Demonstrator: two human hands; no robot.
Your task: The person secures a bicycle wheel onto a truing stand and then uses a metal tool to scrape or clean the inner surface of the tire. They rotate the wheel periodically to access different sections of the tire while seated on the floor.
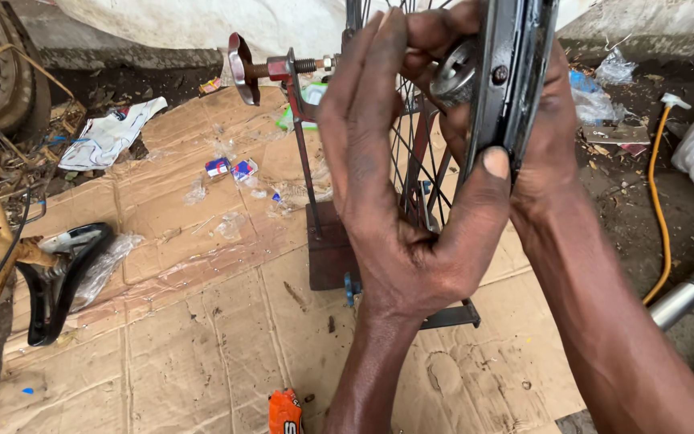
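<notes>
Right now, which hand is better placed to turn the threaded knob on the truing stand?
Left, probably. The left hand grips the wheel rim on the side nearer the threaded knob. The right hand is behind the rim, farther off.

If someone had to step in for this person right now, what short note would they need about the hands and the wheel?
Left hand: wrapped around the dark metal bicycle wheel rim, thumb pressed on its edge.
Right hand: behind the rim, gripping it from the far side.
The spoked wheel stands upright in the rusty metal stand on the flattened brown cardboard; its silver hub shows beside the fingers.
Done: wheel is mounted and held steady by both hands.
Left: cannot tell from this view what adjustment remains.
Nearby: black bicycle saddle at left, yellow hose at right.
</notes>
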